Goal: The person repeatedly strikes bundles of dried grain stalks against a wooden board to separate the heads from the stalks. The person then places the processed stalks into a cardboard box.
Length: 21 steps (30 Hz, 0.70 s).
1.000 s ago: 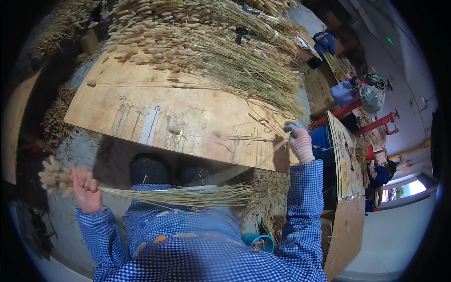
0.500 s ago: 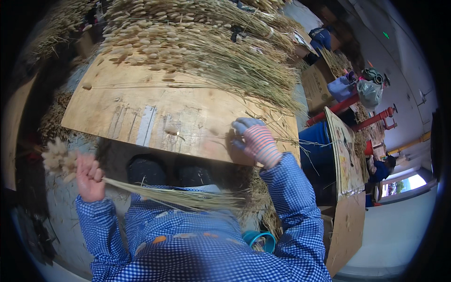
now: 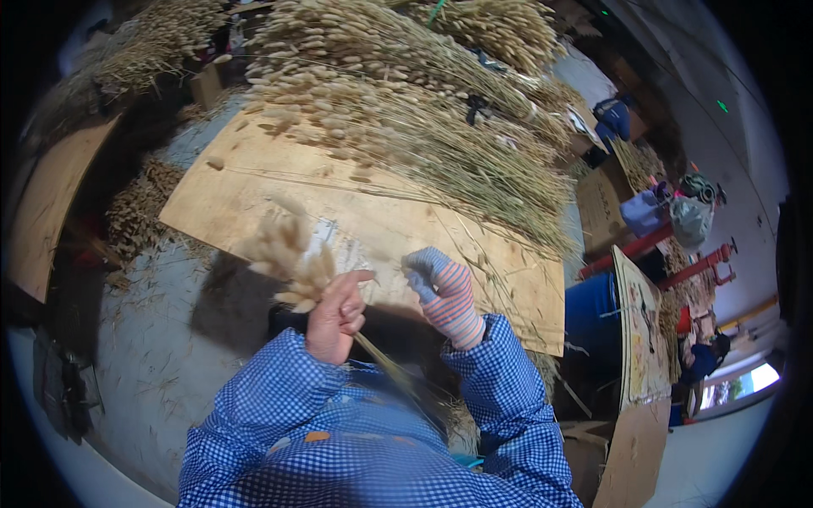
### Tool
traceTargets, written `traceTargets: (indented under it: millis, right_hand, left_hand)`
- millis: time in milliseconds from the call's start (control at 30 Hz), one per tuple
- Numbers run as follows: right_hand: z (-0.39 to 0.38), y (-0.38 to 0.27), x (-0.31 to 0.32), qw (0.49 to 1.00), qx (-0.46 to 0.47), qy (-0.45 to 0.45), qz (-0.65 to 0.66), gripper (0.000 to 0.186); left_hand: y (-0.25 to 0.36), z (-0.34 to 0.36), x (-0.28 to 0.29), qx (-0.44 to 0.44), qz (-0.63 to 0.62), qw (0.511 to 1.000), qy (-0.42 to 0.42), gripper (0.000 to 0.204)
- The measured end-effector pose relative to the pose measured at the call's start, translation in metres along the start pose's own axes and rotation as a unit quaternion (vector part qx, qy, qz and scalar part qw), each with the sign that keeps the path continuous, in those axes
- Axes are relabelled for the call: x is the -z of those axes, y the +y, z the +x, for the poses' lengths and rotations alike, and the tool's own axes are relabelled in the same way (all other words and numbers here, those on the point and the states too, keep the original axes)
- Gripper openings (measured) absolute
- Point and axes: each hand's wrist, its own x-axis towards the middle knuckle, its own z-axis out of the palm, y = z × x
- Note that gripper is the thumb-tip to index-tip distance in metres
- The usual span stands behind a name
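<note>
My bare left hand (image 3: pixel 335 317) is closed round a bunch of dried bunny-tail grass (image 3: pixel 292 258). Its fluffy heads fan out up and left, blurred by motion, and the stems run down to the right in front of my body. The index finger points toward my right hand. My right hand (image 3: pixel 445 296), in a striped glove with grey-blue fingertips, is held just right of the bunch over the board's near edge. Its fingers are bent together in a pinch; a pale blur lies by the tips, and what they hold is too smeared to name.
A wooden board (image 3: pixel 229 182) lies before me with a thick pile of bunny-tail grass (image 3: pixel 406 127) across its far side. Loose stems lie on its right part. A blue barrel (image 3: pixel 589 309) stands right of it, beside a cardboard box (image 3: pixel 631 457). Another person (image 3: pixel 703 360) is far right.
My left hand has brought the bunch up and right from the far left to the board's near edge. My right hand has drawn nearer to it, its fingers curling in. The view has shifted.
</note>
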Motion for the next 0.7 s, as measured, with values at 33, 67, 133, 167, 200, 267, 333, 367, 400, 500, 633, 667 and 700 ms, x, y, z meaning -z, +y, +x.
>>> traceTargets:
  millis: [33,67,133,167,200,267,333,367,400,500,633,667,700]
  right_hand:
    - [0.001,-0.008,-0.007,1.000,0.001,-0.010,-0.003,0.016]
    - [0.002,-0.014,-0.013,1.000,-0.003,-0.021,0.006,0.017]
    - [0.002,-0.024,-0.021,0.999,0.002,-0.038,0.011,0.017]
    - [0.003,-0.026,-0.025,0.999,0.028,-0.031,-0.011,0.018]
    - [0.003,-0.028,-0.027,0.998,0.042,-0.023,-0.038,0.018]
    - [0.001,-0.026,-0.029,0.993,0.059,-0.004,-0.097,0.018]
    - [-0.002,-0.022,-0.029,0.980,0.097,-0.027,-0.170,0.016]
    - [-0.005,-0.018,-0.027,0.970,0.091,-0.036,-0.224,0.015]
    - [-0.008,-0.014,-0.025,0.960,0.104,-0.052,-0.253,0.013]
    - [-0.016,0.001,-0.017,0.944,0.095,-0.085,-0.303,0.015]
    - [-0.030,0.025,0.006,0.934,0.074,-0.086,-0.337,0.017]
    - [-0.035,0.031,0.013,0.930,0.056,-0.092,-0.351,0.017]
    - [-0.039,0.038,0.020,0.931,0.068,-0.082,-0.348,0.015]
  left_hand:
    - [-0.001,-0.001,-0.003,0.003,-0.013,1.000,-0.007,0.030]
    - [0.000,-0.002,-0.005,-0.001,-0.022,0.999,-0.027,0.031]
    - [0.003,-0.005,-0.006,-0.006,-0.032,0.999,-0.010,0.039]
    - [0.005,-0.006,-0.006,-0.013,-0.034,0.999,-0.020,0.042]
    - [0.006,-0.006,-0.004,-0.027,-0.035,0.998,-0.045,0.045]
    - [0.011,-0.007,0.001,-0.066,-0.038,0.996,-0.037,0.053]
    - [0.014,-0.008,0.007,-0.109,-0.017,0.992,-0.056,0.055]
    - [0.014,-0.009,0.009,-0.111,-0.050,0.991,-0.058,0.052]
    - [0.015,-0.009,0.011,-0.107,-0.029,0.993,-0.038,0.037]
    - [0.021,-0.013,0.014,-0.131,-0.039,0.991,-0.003,0.022]
    - [0.034,-0.022,0.016,-0.123,-0.034,0.992,-0.001,0.035]
    - [0.035,-0.025,0.015,-0.122,-0.027,0.992,0.017,0.036]
    - [0.035,-0.027,0.015,-0.123,-0.023,0.992,0.029,0.037]
